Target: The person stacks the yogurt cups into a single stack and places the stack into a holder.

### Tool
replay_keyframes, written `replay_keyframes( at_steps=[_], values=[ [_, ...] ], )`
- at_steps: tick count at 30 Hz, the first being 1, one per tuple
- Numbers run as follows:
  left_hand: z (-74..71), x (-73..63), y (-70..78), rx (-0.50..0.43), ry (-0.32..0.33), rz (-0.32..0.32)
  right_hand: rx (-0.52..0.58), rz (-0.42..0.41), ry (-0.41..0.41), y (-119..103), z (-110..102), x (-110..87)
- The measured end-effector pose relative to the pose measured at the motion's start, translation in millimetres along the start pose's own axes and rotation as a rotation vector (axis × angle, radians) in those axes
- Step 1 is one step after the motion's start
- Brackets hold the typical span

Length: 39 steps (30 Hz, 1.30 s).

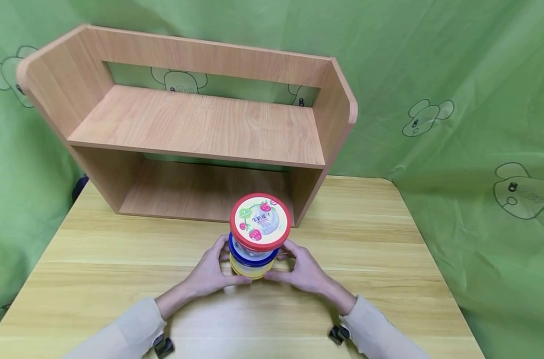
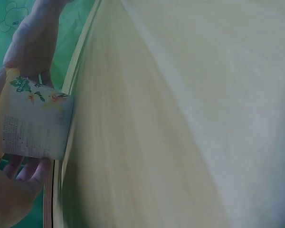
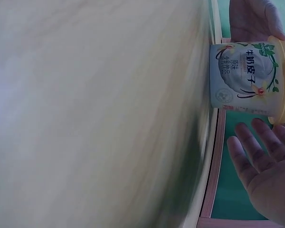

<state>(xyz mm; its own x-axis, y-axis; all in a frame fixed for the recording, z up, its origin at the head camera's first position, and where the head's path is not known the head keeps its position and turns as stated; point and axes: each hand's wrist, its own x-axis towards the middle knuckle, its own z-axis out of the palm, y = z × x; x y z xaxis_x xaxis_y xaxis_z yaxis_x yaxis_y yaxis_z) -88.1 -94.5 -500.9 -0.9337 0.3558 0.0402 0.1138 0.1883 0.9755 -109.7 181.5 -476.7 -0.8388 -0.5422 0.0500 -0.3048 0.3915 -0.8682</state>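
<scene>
Three paper tubs stand stacked on the table. On top is a red-lidded tub (image 1: 260, 223) with strawberries printed on its lid. Beneath it sits a blue-lidded tub (image 1: 252, 257), and lowest is a yellow-lidded tub (image 3: 244, 78) with flowers on its pale side. My left hand (image 1: 211, 271) holds the lowest tub from the left, fingers against its side in the left wrist view. On the other side my right hand (image 1: 305, 269) has its thumb near the yellow lid. Its fingers (image 3: 261, 152) look straight and slightly apart from the tub.
A two-tier wooden shelf (image 1: 200, 124) stands just behind the stack, its lower board (image 1: 178, 189) close to the tubs. The wooden table (image 1: 366, 239) extends to both sides. Green cloth (image 1: 433, 75) with printed animal heads hangs behind and around it.
</scene>
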Motion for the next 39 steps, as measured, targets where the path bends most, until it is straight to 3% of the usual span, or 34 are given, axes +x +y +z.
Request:
replay_keyframes(
  at_steps=[7,13,20,29,39],
  values=[
    [0.2,-0.1,0.5,-0.003,-0.002,-0.016,-0.052,-0.024,0.035,0,-14,-8.7],
    [-0.7,-0.8,0.4,0.003,-0.007,-0.025,-0.193,-0.086,0.144,-4,-31,-14.6],
    [-0.5,-0.7,-0.4,0.002,-0.007,-0.026,-0.339,-0.307,0.384,-16,-59,-10.3],
    [0.2,0.1,0.1,0.0,-0.007,-0.027,-0.367,-0.617,0.607,-38,-97,4.1],
    [0.6,-1.2,-0.7,0.004,0.0,-0.027,-0.385,-0.758,0.802,-71,-134,23.8]
  ],
)
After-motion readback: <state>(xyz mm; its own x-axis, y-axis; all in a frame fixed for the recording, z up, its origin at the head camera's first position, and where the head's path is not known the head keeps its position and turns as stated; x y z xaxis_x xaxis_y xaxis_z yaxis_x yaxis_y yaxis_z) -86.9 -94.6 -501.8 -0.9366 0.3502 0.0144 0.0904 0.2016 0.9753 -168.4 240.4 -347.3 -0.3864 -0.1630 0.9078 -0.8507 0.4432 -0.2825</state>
